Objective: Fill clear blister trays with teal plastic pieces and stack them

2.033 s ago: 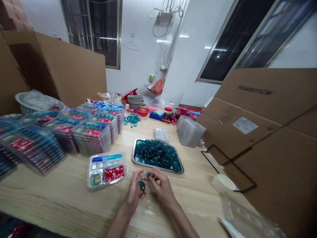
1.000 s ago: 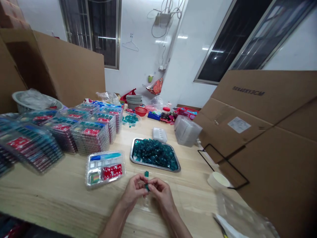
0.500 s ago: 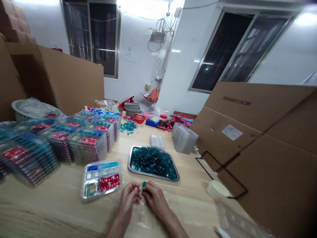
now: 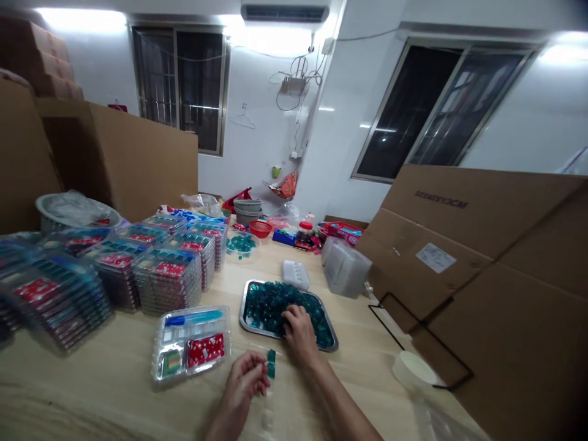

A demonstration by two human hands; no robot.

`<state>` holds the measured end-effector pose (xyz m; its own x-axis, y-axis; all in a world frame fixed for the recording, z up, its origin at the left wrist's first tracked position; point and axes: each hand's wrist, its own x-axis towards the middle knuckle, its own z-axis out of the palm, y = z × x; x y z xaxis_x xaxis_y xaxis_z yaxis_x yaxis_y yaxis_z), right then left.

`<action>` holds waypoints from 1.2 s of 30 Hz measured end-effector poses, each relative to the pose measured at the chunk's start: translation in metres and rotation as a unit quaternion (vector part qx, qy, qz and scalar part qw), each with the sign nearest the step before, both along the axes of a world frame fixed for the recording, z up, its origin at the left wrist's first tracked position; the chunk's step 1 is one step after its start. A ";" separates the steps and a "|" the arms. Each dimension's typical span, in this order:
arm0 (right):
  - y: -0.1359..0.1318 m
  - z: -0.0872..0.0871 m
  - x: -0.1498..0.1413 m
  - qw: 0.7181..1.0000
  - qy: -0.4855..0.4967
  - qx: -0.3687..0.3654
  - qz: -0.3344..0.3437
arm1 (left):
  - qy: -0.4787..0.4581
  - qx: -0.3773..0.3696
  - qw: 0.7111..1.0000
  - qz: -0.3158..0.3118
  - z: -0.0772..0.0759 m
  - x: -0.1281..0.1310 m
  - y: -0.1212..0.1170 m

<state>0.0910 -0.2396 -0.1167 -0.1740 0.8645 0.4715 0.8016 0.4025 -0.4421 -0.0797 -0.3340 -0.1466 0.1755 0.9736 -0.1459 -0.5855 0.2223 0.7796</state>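
My right hand point(image 4: 299, 334) reaches over the front of a metal tray point(image 4: 243, 318) heaped with small glossy teal square pieces point(image 4: 271, 300). Its fingers are bent closed into the pile, and the tips are partly hidden. Lower down, my left hand point(image 4: 245, 383) rests near the table top with its fingers curled in; what they hold, if anything, does not show. Just right of its fingertips, two or so teal squares point(image 4: 271, 364) lie in a line on a clear plastic strip point(image 4: 269, 410). To the left sits a clear compartment tray point(image 4: 190, 346) with blue pens and a red dotted packet.
Tall stacks of filled clear trays point(image 4: 168, 285) stand at the left. Behind the metal tray are a white moulded block point(image 4: 295, 274) and a dish of teal pieces point(image 4: 241, 245). Clear plastic cases point(image 4: 346, 269), a tape roll point(image 4: 414, 369) and a large carton point(image 4: 459, 263) border the right.
My right hand has left the spot beside my left hand and moved forward into the teal pile. The teal squares it was handling now lie uncovered beside my left hand.
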 end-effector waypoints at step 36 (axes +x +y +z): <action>-0.092 0.008 -0.030 0.972 -0.046 -0.191 0.126 | -0.010 -0.014 0.998 0.056 0.004 -0.002 0.001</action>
